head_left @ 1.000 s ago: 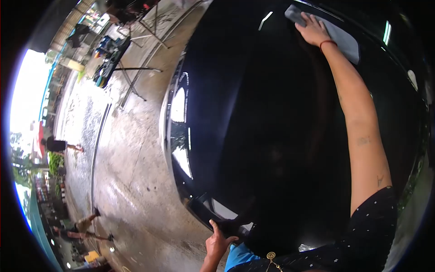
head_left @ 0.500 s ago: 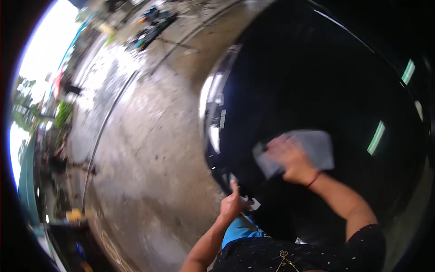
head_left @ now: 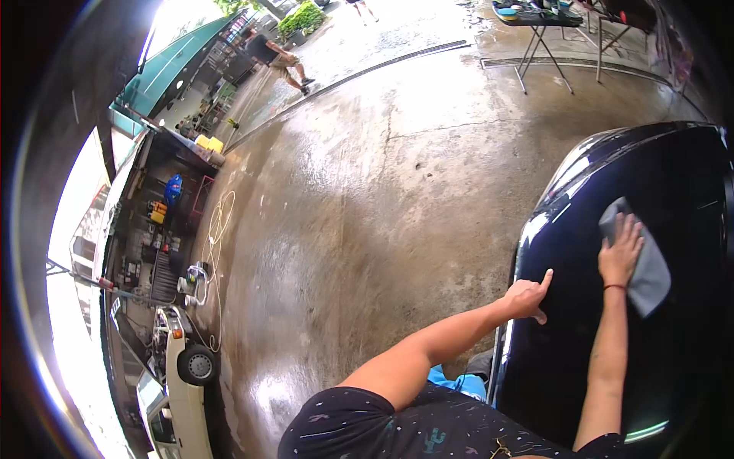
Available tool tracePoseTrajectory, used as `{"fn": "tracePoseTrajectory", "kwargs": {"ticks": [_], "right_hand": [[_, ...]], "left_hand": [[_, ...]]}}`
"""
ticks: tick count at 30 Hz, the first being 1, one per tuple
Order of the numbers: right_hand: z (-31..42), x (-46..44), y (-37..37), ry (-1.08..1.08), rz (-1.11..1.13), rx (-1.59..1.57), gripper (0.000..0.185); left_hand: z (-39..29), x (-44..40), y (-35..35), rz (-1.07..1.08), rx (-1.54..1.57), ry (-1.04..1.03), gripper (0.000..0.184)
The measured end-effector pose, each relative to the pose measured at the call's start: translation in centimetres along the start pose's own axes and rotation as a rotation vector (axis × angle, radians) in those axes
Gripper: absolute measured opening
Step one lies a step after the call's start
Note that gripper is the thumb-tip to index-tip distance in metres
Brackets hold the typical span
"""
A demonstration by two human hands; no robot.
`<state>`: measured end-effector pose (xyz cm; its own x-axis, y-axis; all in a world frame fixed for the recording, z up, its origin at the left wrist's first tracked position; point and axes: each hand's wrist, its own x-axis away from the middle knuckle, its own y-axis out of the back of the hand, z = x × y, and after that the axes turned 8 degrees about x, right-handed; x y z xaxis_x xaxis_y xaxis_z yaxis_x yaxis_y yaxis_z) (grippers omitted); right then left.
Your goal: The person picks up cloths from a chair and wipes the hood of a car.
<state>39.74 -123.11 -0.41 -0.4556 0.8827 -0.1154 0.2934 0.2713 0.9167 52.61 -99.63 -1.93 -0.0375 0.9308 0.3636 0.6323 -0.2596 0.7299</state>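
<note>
A glossy black car hood (head_left: 569,363) fills the right side of the head view. My right hand (head_left: 621,256) lies flat on a grey cloth (head_left: 650,279), fingers spread, pressing it against the hood. Part of the cloth sticks out past the fingertips and to the right of the wrist. At the hood's near left edge is my left hand (head_left: 526,298), holding nothing. Its index finger points out over the panel, the thumb is apart and the other fingers are curled. Whether it touches the paint I cannot tell.
Wet concrete floor (head_left: 367,229) stretches to the left. A folding table (head_left: 539,17) with items stands at the far right. A person (head_left: 279,57) walks in the background. At lower left are a cream vehicle (head_left: 183,405) and a loose pale hose (head_left: 218,260).
My view has swung left and shows more of the floor. My right hand has slid the cloth farther up the hood. My left hand keeps its index finger extended near the edge.
</note>
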Motion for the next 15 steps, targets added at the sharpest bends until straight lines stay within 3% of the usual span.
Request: {"fn": "tracePoseTrajectory", "kwargs": {"ticks": [2,6,9,10,11,15], "right_hand": [[5.0,5.4,2.1,0.150,0.026,-0.064,0.088],[11.9,17.6,2.2,0.355,-0.003,-0.191,0.092],[12.0,26.5,3.6,0.465,0.109,-0.384,0.086],[11.3,29.0,2.8,0.502,0.105,-0.413,0.085],[8.7,31.7,3.2,0.435,0.179,-0.550,0.084],[7.5,28.9,3.7,0.406,0.052,-0.409,0.086]], "left_hand": [[1.2,0.5,-1.9,-0.135,0.020,0.026,0.123],[6.7,8.7,-6.2,-0.143,0.062,0.051,0.093],[14.9,20.1,-9.1,-0.208,0.091,0.189,0.074],[19.9,23.6,-11.6,-0.168,0.081,0.310,0.069],[22.5,32.0,-9.8,-0.088,0.081,0.509,0.065],[27.2,45.7,-10.2,-0.052,-0.045,0.729,0.061]]}}
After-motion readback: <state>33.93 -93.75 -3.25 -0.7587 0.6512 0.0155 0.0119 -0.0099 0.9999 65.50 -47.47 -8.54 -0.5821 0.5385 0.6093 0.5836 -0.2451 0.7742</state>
